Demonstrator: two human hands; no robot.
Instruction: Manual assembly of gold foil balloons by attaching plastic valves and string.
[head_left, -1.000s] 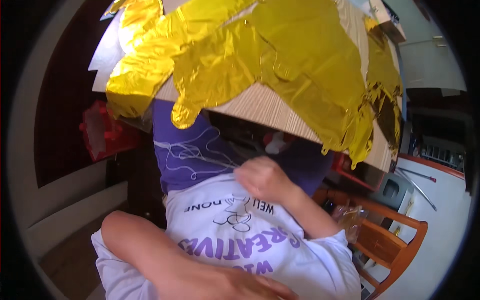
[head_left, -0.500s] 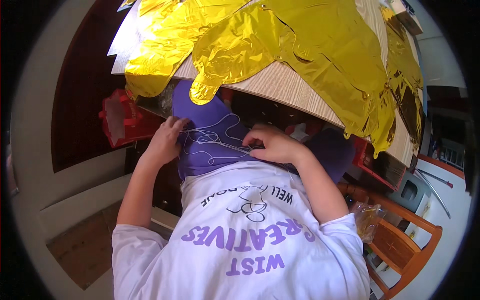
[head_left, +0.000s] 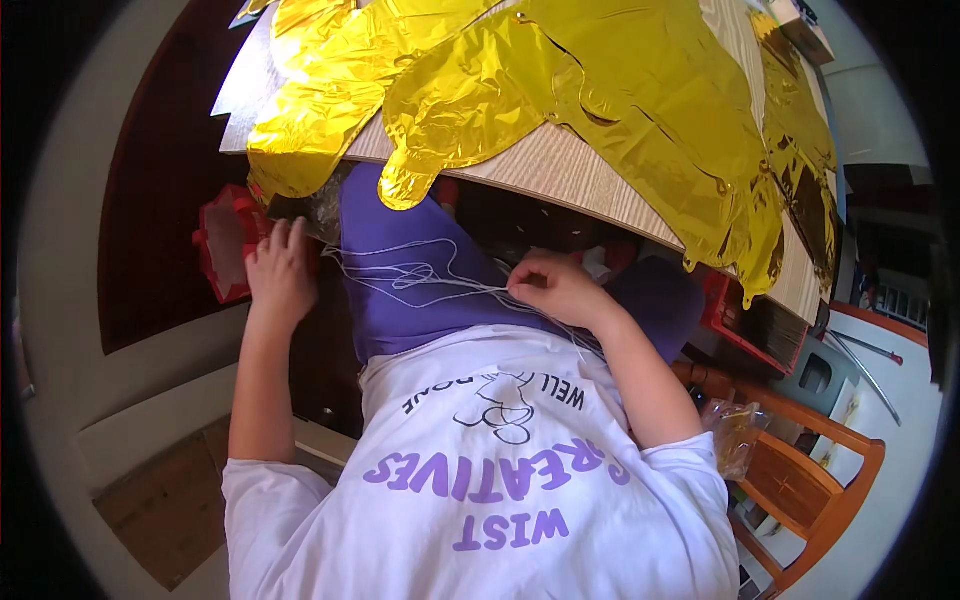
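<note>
Thin white string (head_left: 430, 272) lies in loose loops across my purple-clad lap. My right hand (head_left: 560, 291) pinches several of its strands together between thumb and fingertips, over the right part of the lap. Off the left side of the lap, my left hand (head_left: 280, 275) is raised with its fingers stretched and apart, slightly blurred. It is beside a red bag (head_left: 222, 243), and no string shows clearly in it. The looped left ends of the string reach the edge of the lap, a little to the right of that hand.
Crumpled gold foil balloons (head_left: 640, 110) cover much of the wooden table (head_left: 545, 170) ahead, some hanging over its near edge. Under it at right is a red container (head_left: 750, 325). A wooden chair (head_left: 800, 490) with a clear plastic bag (head_left: 733, 440) stands at lower right.
My left hand has moved left, off the lap, toward the red bag. The string's loops have been drawn out leftward and straighter. My right hand has shifted slightly right, with strands pinched.
</note>
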